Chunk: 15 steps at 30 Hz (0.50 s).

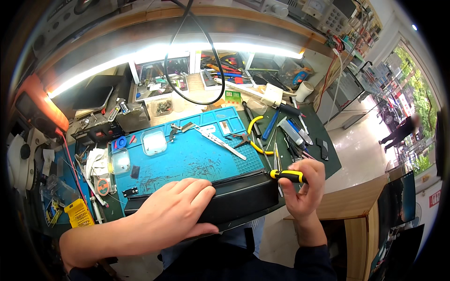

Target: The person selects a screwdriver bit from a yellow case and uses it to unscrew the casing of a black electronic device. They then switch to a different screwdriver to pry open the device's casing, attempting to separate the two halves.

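Note:
A long black housing (pixel 243 199) lies along the near edge of the blue work mat (pixel 187 164). Across its left part rests my left hand (pixel 176 206), fingers together over the top and thumb along the near side, gripping it. My right hand (pixel 307 185) is closed around the handle of a yellow-and-black screwdriver (pixel 290 175). The screwdriver lies nearly level, its front end at the housing's right end. Its tip is too small to make out. A metal caliper (pixel 220 142) and yellow-handled pliers (pixel 254 133) lie beyond the housing.
Clear plastic boxes (pixel 153 142) and a small dark part (pixel 135 172) sit on the mat. Several screwdrivers and a white tube (pixel 290 132) crowd the right side. A yellow bit case (pixel 78 213) stands at left, below an orange meter (pixel 40 105). A black cable loop (pixel 215 61) hangs overhead.

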{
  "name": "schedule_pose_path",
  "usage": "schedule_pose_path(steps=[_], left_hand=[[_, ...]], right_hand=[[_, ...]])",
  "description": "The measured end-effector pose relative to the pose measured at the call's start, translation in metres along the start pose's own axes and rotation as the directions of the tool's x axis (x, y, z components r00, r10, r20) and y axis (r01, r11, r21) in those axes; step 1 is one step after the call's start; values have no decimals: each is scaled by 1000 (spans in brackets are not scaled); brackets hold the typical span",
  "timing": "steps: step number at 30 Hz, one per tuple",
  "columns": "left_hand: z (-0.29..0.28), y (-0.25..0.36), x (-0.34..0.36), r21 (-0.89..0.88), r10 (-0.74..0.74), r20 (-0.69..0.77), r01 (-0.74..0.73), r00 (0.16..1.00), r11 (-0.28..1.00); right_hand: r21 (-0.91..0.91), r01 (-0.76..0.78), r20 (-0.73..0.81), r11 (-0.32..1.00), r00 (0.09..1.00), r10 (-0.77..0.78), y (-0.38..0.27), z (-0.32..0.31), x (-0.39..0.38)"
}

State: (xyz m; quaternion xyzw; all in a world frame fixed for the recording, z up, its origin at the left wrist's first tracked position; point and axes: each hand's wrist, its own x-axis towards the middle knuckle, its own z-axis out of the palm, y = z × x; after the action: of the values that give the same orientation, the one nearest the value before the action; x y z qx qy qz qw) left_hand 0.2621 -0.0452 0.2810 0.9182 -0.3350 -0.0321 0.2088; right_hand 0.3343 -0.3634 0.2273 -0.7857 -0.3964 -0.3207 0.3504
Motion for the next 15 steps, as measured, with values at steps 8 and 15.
schedule_pose_path(steps=[8,15], left_hand=[[13,-10,64,-154,-123,76,134,989,979],[45,-20,122,-143,-23,-51,16,998,990]], right_hand=[[-20,-40,-17,999,999,39,-5,1,3],[32,-32,-9,999,999,32,-11,2,11]])
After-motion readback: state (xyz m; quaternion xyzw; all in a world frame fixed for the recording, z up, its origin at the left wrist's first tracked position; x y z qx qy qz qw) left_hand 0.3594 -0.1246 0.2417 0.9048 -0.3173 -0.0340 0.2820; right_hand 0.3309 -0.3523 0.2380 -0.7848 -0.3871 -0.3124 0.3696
